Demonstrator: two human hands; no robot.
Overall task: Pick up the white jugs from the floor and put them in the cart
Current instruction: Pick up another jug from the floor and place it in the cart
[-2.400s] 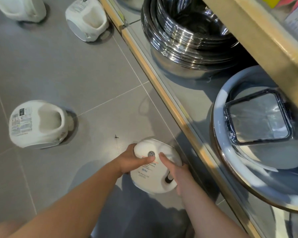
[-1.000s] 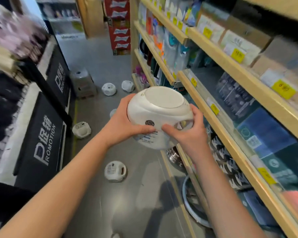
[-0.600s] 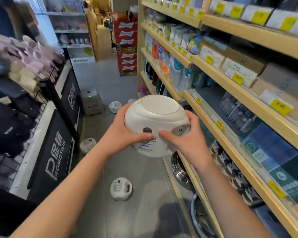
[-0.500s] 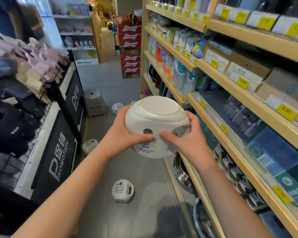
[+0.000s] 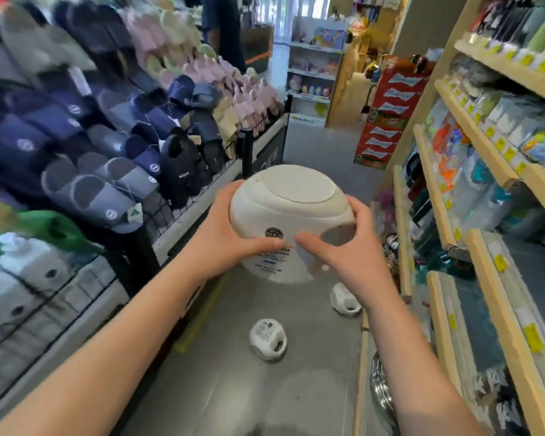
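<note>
I hold a white jug (image 5: 291, 209) in front of me at chest height, its flat base turned up and its label facing me. My left hand (image 5: 225, 231) grips its left side and my right hand (image 5: 348, 256) grips its right side by the handle opening. Two more white jugs lie on the grey floor below: one (image 5: 266, 339) in the middle of the aisle and one (image 5: 343, 298) close to the shelf foot, partly behind my right wrist. No cart is in view.
A rack of slippers (image 5: 114, 146) fills the left side of the aisle. Wooden shelves (image 5: 453, 196) with packaged goods run along the right, steel bowls (image 5: 379, 388) on the lowest level. Red cartons (image 5: 387, 121) stand at the far end, where a person (image 5: 224, 29) stands.
I lifted the jug from the floor beside the bottom shelf and stood up with it. Since half a second ago my view has swung left toward the slipper rack; my grip is unchanged.
</note>
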